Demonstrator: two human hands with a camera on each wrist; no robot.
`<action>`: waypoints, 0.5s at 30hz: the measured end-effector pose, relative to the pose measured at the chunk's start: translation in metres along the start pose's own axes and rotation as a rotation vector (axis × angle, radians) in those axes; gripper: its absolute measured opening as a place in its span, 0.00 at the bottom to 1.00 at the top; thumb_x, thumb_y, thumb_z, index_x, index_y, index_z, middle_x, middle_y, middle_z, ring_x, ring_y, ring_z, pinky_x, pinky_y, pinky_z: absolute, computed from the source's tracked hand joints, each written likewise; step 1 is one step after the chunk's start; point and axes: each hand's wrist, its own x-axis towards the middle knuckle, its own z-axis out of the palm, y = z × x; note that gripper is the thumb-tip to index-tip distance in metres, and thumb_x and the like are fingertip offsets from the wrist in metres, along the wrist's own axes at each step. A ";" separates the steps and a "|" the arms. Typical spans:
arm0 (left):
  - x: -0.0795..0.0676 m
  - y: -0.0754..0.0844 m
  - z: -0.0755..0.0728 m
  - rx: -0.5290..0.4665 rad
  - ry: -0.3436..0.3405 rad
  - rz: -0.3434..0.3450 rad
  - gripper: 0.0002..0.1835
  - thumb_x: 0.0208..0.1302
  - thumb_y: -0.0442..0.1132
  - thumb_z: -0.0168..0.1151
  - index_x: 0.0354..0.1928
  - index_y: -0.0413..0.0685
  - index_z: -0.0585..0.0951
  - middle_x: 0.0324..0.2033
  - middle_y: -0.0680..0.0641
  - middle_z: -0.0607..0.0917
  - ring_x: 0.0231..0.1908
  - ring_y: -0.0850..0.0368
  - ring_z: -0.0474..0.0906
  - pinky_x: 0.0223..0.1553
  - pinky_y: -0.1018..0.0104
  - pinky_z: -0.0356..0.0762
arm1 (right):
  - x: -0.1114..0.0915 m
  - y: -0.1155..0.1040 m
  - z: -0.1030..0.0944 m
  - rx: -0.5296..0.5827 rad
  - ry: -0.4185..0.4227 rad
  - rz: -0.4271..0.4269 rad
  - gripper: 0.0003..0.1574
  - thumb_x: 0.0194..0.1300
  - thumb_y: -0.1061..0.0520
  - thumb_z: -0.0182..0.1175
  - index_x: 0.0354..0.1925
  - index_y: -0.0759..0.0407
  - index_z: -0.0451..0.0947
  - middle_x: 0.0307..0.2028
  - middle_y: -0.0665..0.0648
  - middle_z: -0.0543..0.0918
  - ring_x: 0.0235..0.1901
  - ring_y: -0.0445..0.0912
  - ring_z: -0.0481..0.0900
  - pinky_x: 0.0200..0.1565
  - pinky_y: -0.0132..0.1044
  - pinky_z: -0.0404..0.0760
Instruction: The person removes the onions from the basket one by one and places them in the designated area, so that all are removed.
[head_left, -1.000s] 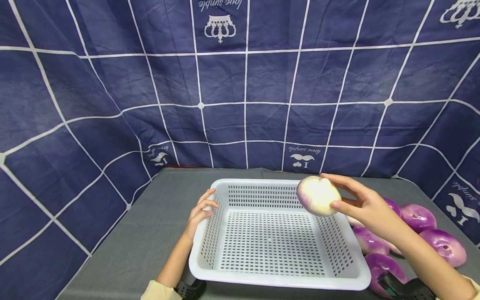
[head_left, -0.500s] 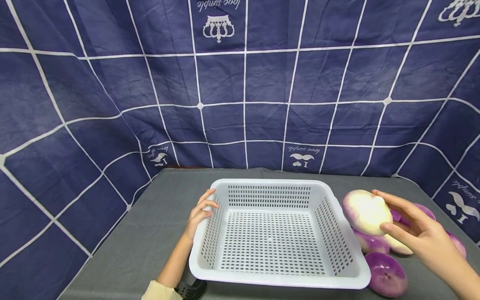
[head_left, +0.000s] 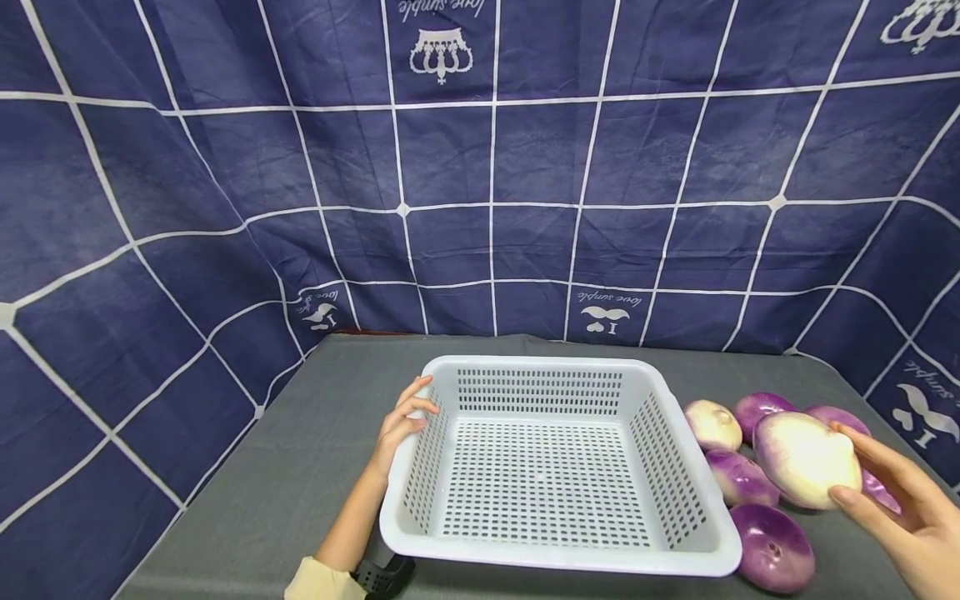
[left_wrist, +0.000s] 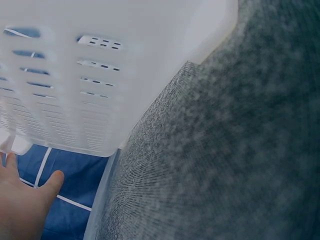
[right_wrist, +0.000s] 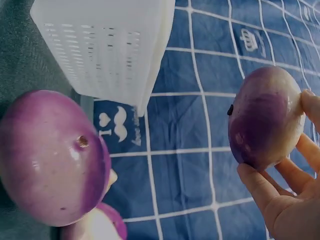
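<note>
My right hand (head_left: 907, 508) pinches a white and purple turnip (head_left: 806, 458) between thumb and fingertips, above the other turnips on the right. In the right wrist view the held turnip (right_wrist: 267, 117) shows its purple side and dark stem end. A light grey plastic basket (head_left: 540, 560) with slotted walls stands in the middle; nothing lies inside it. At its left rim is my left hand (head_left: 399, 427), fingers hooked over the edge. In the left wrist view, the thumb of my left hand (left_wrist: 25, 200) stays outside, away from the basket wall (left_wrist: 65, 117).
Several turnips (head_left: 772, 548) lie on the dark grey cloth (head_left: 285, 467) right of the basket. One paler turnip (head_left: 712, 425) sits close against the basket's right side. A blue gridded curtain (head_left: 525, 158) hangs behind and along both sides.
My right hand has moved right and down with the turnip, from above the basket's right rim to over the other turnips. The left hand and the basket have stayed put.
</note>
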 end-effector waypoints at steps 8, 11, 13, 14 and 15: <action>0.001 0.001 0.000 0.017 0.002 -0.002 0.13 0.48 0.26 0.41 0.34 0.25 0.71 0.65 0.37 0.57 0.70 0.48 0.33 0.59 0.84 0.47 | -0.019 0.009 -0.009 -0.123 0.216 0.061 0.33 0.50 0.85 0.46 0.57 0.79 0.62 0.54 0.51 0.76 0.50 0.35 0.73 0.40 0.17 0.74; 0.001 0.002 0.000 0.013 0.004 0.000 0.12 0.48 0.26 0.41 0.33 0.31 0.74 0.65 0.37 0.57 0.70 0.48 0.33 0.60 0.84 0.47 | -0.024 0.011 -0.012 -0.295 0.311 0.121 0.34 0.47 0.86 0.46 0.56 0.77 0.65 0.50 0.46 0.79 0.47 0.33 0.75 0.38 0.15 0.73; 0.001 0.002 0.000 0.013 0.007 -0.005 0.12 0.48 0.26 0.41 0.33 0.30 0.74 0.65 0.37 0.57 0.70 0.48 0.33 0.59 0.85 0.47 | -0.027 0.014 -0.013 -0.369 0.357 0.145 0.34 0.46 0.86 0.47 0.55 0.76 0.67 0.48 0.44 0.80 0.46 0.32 0.75 0.38 0.14 0.73; 0.001 0.002 0.000 0.013 0.007 -0.005 0.12 0.48 0.26 0.41 0.33 0.29 0.73 0.65 0.37 0.57 0.70 0.48 0.33 0.59 0.85 0.47 | -0.028 0.015 -0.014 -0.392 0.380 0.156 0.34 0.46 0.86 0.47 0.54 0.75 0.68 0.47 0.43 0.80 0.45 0.32 0.76 0.38 0.14 0.73; 0.000 0.001 0.000 0.012 0.007 -0.006 0.12 0.48 0.26 0.41 0.33 0.28 0.73 0.65 0.37 0.57 0.70 0.48 0.33 0.59 0.85 0.47 | -0.030 0.017 -0.016 -0.420 0.396 0.169 0.35 0.45 0.86 0.47 0.54 0.73 0.69 0.46 0.42 0.81 0.45 0.31 0.76 0.38 0.13 0.72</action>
